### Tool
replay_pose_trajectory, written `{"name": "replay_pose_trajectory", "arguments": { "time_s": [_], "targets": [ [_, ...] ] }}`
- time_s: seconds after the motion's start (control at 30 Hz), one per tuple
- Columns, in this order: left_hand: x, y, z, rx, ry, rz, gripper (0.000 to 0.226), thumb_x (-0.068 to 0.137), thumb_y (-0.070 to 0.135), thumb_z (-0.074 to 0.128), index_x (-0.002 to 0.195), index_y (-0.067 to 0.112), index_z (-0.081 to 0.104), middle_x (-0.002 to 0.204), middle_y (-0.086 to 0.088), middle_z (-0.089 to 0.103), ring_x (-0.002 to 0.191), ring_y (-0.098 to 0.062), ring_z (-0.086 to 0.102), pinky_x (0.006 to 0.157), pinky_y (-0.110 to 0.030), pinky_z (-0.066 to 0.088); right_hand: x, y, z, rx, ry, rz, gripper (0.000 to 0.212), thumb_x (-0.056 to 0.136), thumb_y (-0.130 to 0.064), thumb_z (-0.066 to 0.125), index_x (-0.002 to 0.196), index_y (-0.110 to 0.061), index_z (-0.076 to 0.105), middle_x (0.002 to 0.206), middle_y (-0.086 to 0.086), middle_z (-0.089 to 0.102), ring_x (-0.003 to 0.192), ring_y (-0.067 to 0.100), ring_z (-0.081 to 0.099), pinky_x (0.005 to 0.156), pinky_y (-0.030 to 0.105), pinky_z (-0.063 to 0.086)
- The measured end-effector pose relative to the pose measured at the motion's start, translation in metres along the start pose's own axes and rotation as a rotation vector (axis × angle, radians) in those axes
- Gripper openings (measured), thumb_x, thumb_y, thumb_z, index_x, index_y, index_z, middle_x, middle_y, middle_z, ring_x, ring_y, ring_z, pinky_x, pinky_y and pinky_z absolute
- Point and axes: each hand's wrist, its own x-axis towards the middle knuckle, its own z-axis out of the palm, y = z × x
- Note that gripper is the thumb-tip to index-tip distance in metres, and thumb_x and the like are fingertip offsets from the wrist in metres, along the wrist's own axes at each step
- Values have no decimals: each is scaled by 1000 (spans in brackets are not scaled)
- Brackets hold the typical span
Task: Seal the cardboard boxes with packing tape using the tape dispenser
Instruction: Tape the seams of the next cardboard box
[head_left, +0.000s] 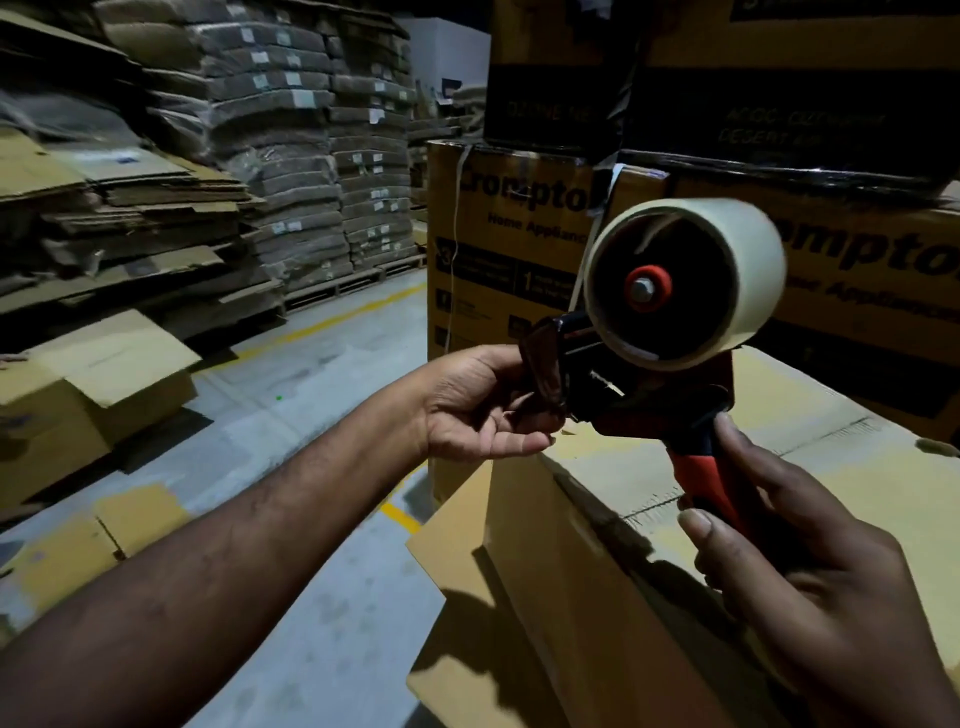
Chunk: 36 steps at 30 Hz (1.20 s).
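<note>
One wide-angle view only, worn on the person's head; it faces forward and slightly down, with the warehouse aisle floor (322, 374) receding at left; it sits very near the raised tape dispenser (675, 332), close above the cardboard box (597, 597) and its left edge; printed cartons (519, 249) close the view just behind.

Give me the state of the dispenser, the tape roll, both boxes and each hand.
tape dispenser, held in the air over the near box.
tape roll, mounted on it, thick.
near box, top flaps folded down.
floor box, top flap lifted.
right hand, grips the handle.
left hand, pinches the dispenser's front end.
</note>
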Motion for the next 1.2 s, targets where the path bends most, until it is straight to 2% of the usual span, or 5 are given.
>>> {"name": "replay_pose_trajectory", "arguments": {
  "time_s": [0.2, 0.47, 0.73, 0.97, 1.2],
  "targets": [
    [7, 3, -5, 17, -138, -22, 97, 62, 92, 51, 112, 9, 65, 91, -11, 64, 65, -21, 63, 59, -35, 61, 6, -2, 8, -30, 19, 7, 65, 74, -54, 67, 137, -49, 51, 118, -4, 70, 95, 23, 71, 75, 41, 59],
    [26, 6, -18, -32, -64, -30, 35, 84, 40, 68, 94, 6, 64, 69, -8, 61, 51, -13, 58, 50, -31, 60, 8, 3, 17, -62, 45, 63, 66, 78, -32, 83, 135, -48, 53, 119, -23, 66, 98, 7, 70, 79, 44, 59],
    [36, 10, -33, 240, -29, -26, 7, 91, 9, 60, 92, 4, 64, 72, -8, 64, 52, -10, 60, 54, -26, 60, 11, 3, 14, -35, 8, 131, 58, 80, -44, 76, 134, -49, 54, 120, -19, 67, 100, 9, 70, 78, 47, 60],
    [47, 40, -41, 778, 165, 93, 12, 89, -5, 62, 81, -1, 69, 61, -11, 64, 52, -17, 61, 58, -31, 58, 22, 0, 22, -182, -97, 99, 56, 80, -45, 74, 132, -50, 55, 113, -31, 65, 88, -11, 66, 69, 10, 50],
    [65, 22, -49, 1016, 390, 187, 15, 94, 3, 64, 87, 4, 78, 75, -13, 75, 63, -20, 70, 67, -37, 64, 22, -5, 30, -328, -210, 147, 60, 78, -45, 70, 133, -56, 49, 99, -39, 60, 66, -6, 64, 57, 6, 41]
  ]
}}
